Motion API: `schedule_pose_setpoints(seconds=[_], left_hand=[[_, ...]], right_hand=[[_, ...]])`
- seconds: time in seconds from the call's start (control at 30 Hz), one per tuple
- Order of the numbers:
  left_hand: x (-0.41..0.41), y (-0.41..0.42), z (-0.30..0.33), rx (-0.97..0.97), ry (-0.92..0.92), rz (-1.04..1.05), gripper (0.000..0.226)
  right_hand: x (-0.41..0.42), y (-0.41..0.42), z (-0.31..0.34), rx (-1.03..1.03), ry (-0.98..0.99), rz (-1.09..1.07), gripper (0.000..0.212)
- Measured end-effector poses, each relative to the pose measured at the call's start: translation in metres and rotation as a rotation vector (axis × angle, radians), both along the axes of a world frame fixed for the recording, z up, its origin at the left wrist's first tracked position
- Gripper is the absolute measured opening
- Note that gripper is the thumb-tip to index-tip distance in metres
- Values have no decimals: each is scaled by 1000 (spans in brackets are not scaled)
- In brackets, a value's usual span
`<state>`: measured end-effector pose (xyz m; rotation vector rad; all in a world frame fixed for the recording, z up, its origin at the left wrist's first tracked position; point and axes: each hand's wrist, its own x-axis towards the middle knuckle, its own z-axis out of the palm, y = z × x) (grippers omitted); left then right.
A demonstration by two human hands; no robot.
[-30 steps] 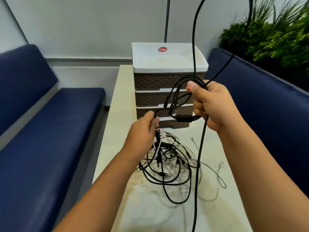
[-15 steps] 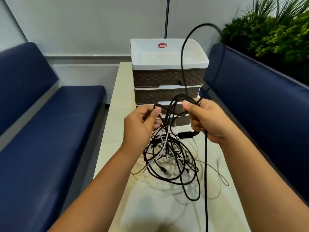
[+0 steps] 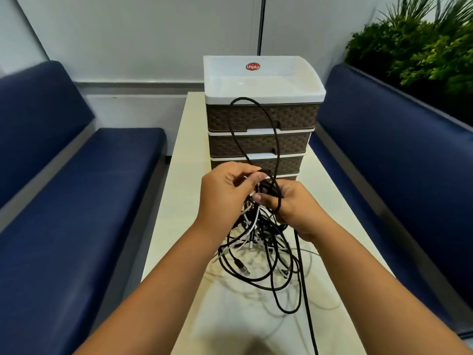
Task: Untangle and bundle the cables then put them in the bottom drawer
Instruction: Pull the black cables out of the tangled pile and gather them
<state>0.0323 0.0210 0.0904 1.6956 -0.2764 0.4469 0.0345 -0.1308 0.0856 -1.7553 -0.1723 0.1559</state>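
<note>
A tangle of black and white cables (image 3: 258, 254) hangs from both hands onto the pale table (image 3: 179, 201). My left hand (image 3: 225, 193) pinches a black cable between thumb and fingers. My right hand (image 3: 294, 208) grips a coil of black cable, with a strand wrapped over its fingers. One black loop (image 3: 253, 129) stands up in front of the drawer unit. The brown woven drawer unit (image 3: 263, 119) with a white top tray stands at the far end of the table; all its drawers are closed, and the bottom drawer is mostly hidden behind my hands.
Blue bench seats run along both sides of the table (image 3: 76, 201) (image 3: 389, 160). Green plants (image 3: 419, 55) stand behind the right bench. One black cable (image 3: 307, 303) trails off the table's near edge. A thin dark pole (image 3: 261, 24) rises behind the drawer unit.
Both hands have come down and together just above the pile. The tall black loop has dropped from overhead to in front of the drawers. A strand now wraps my right fingers.
</note>
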Motion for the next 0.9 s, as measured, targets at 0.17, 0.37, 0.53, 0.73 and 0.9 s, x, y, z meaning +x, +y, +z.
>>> schedule_pose_setpoints(seconds=[0.17,0.37,0.53,0.73,0.9], left_hand=[[-12,4,-42,241,-38,134,7],[-14,9,-75,480,44,-51,22],[-9,12,-75,622,65,-24,16],[-14,15,-84,610,19,-105,12],[-25,19,-96,695,-14,-164,11]], right_hand=[[-2,4,-3,107,1,-65,5],[-3,5,-8,170,53,-92,4],[2,8,-15,167,90,-116,5],[11,6,-28,161,133,-217,5],[14,5,-30,170,155,-242,5]])
